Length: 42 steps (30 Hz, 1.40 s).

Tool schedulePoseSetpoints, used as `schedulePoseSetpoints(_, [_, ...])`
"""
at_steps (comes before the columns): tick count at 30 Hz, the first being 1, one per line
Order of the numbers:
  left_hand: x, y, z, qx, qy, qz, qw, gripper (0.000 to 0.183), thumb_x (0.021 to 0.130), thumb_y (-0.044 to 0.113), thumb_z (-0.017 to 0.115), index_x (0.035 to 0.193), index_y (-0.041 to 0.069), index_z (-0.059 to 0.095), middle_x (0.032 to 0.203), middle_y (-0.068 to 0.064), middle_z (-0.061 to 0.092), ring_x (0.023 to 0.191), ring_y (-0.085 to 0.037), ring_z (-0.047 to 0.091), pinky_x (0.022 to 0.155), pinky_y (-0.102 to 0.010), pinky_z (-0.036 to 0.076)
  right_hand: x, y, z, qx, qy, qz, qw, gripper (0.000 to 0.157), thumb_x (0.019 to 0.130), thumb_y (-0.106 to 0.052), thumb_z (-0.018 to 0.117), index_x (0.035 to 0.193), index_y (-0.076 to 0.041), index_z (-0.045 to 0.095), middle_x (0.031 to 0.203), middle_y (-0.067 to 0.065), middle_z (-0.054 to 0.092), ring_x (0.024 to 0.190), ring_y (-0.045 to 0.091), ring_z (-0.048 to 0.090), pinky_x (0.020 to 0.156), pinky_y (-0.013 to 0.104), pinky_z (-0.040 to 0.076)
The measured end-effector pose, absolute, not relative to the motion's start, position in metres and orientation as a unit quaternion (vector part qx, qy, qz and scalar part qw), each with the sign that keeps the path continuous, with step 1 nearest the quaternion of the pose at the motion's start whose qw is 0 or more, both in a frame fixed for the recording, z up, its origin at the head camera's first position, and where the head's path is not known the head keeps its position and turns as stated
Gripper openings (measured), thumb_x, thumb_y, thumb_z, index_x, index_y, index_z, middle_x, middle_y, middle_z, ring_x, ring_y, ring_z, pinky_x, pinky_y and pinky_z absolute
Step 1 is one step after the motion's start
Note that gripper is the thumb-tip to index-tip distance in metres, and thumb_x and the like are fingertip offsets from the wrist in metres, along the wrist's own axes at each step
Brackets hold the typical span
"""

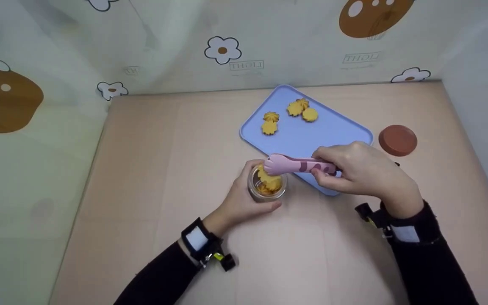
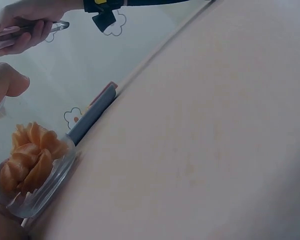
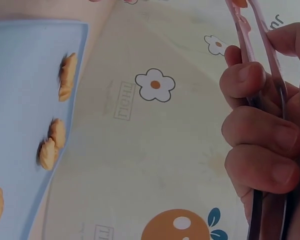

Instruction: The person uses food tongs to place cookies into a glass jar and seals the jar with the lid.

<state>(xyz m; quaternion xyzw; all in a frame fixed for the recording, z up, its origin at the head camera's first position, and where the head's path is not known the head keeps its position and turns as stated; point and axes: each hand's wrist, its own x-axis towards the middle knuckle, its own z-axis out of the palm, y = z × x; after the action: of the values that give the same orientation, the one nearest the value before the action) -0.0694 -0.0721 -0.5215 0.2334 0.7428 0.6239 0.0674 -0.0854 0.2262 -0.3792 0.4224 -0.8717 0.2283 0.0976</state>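
My left hand [image 1: 244, 197] grips a clear jar [image 1: 285, 189] from its left side, fingers and thumb wrapped round it. Ridged yellow cookies [image 2: 32, 162] lie inside the jar, which looks tilted in the left wrist view. My right hand [image 1: 360, 169] holds pink paw-tipped tongs [image 1: 288, 164], thumb on one arm and curled fingers round the other. The tongs' tips are over the jar's mouth with a cookie [image 1: 262, 173] at them, partly hidden. In the right wrist view, a bit of orange cookie [image 3: 240, 3] shows between the tongs' arms [image 3: 270, 55].
Behind the jar lies a blue tray [image 1: 307, 137] with several cookies [image 1: 295, 109] in two groups at its far side. To the right of the tray rests a round reddish-brown lid [image 1: 397, 140]. A patterned curtain [image 1: 176, 46] borders the table's back and left edges.
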Motion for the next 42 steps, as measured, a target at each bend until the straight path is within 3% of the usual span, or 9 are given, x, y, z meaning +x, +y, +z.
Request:
schedulePoseSetpoints(16, [-0.07, -0.072, -0.518, 0.24, 0.725, 0.641, 0.07, 0.094, 0.074, 0.016, 0.099, 0.152, 0.014, 0.046, 0.146, 0.0, 0.062, 0.135, -0.02, 0.06, 0.119, -0.042, 0.048, -0.079, 0.213, -0.379, 0.406, -0.896, 0.179, 0.027, 0.015, 0.095, -0.023, 0.069, 0.085, -0.015, 0.061, 0.065, -0.011, 0.045, 0.056, 0.002, 0.038, 0.05, 0.023, 0.032])
schedulePoseSetpoints(29, [-0.07, -0.072, -0.523, 0.243, 0.729, 0.637, 0.061, 0.094, 0.074, 0.019, 0.1, 0.152, 0.014, 0.047, 0.145, 0.0, 0.064, 0.133, -0.019, 0.061, 0.118, -0.042, 0.048, -0.079, 0.212, -0.385, 0.405, -0.898, 0.171, 0.018, 0.016, 0.095, -0.023, 0.069, 0.084, -0.015, 0.059, 0.066, -0.012, 0.043, 0.056, 0.003, 0.038, 0.051, 0.024, 0.032])
schedulePoseSetpoints(42, [-0.071, -0.07, -0.53, 0.248, 0.725, 0.64, 0.049, 0.093, 0.073, 0.018, 0.1, 0.151, 0.014, 0.049, 0.147, 0.001, 0.063, 0.135, -0.021, 0.06, 0.12, -0.044, 0.047, -0.076, 0.217, -0.389, 0.393, -0.902, 0.18, 0.028, 0.016, 0.098, -0.024, 0.071, 0.092, -0.011, 0.064, 0.068, -0.007, 0.051, 0.056, 0.004, 0.041, 0.051, 0.024, 0.035])
